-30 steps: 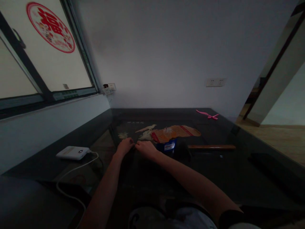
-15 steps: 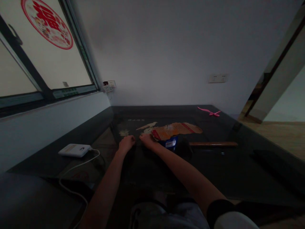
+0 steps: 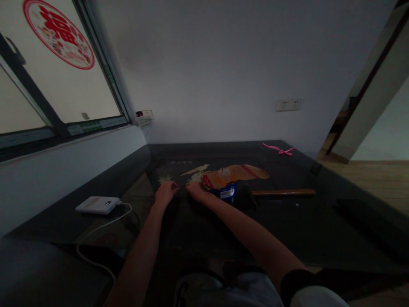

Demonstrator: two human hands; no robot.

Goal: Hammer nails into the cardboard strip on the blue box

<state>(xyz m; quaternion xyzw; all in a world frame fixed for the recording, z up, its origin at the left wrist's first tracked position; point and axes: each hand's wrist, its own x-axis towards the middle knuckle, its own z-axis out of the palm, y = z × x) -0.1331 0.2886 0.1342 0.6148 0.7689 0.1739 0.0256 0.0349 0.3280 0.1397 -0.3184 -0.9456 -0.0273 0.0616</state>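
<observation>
Faintly, a thin, pale, thread-like strand (image 3: 182,187) shows in the gap between the person's 2 hands, just above the dark, glossy tabletop (image 3: 198,226); it is too fine and dim for its material or ends to be made out. The left hand (image 3: 165,192) has its fingers curled and its thumb and forefinger drawn nearly together, while the right hand (image 3: 195,191) bends its fingers inward opposite; whether either has hold of the strand, I cannot tell.

Just beside the right hand is a long, tan, sole-shaped sheet (image 3: 244,172) with 2 red bands and a rough, uneven edge; a small dark spike (image 3: 223,170) stands up from it. Under its near side sits a blue container (image 3: 228,192) with a white barcode label, partly hidden by the right wrist.

To the right of this lies a hammer with a brown wooden handle (image 3: 284,192), bounding the room on that side. The tabletop spreads between the forearms to its near edge; its far edge meets a pale grey wall (image 3: 207,76). Left of the left forearm, a white, rounded power bank (image 3: 97,205) trails a white cable (image 3: 96,225) over the near edge.
</observation>
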